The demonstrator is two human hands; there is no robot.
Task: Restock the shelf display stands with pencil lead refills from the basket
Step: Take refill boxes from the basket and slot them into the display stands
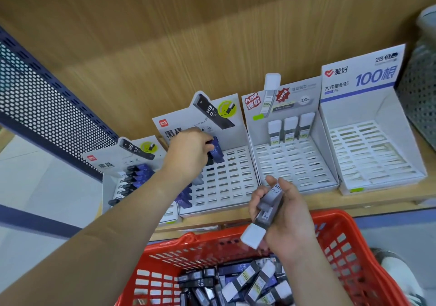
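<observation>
Four white slotted cardboard stands [368, 155] line the wooden shelf [377, 199] edge. Left hand [188, 155] pinches a dark blue refill case [215, 150] at the second stand [236, 176]'s back, open slots rightward; right hand [290, 218] grips grey refill cases [271, 202] above the red plastic basket [335, 221]'s far rim.

Around the wooden back wall [188, 34]
A blue perforated panel [47, 107] slanted away at its left end; a grey mesh bin [420, 89] stood at its right end.
</observation>
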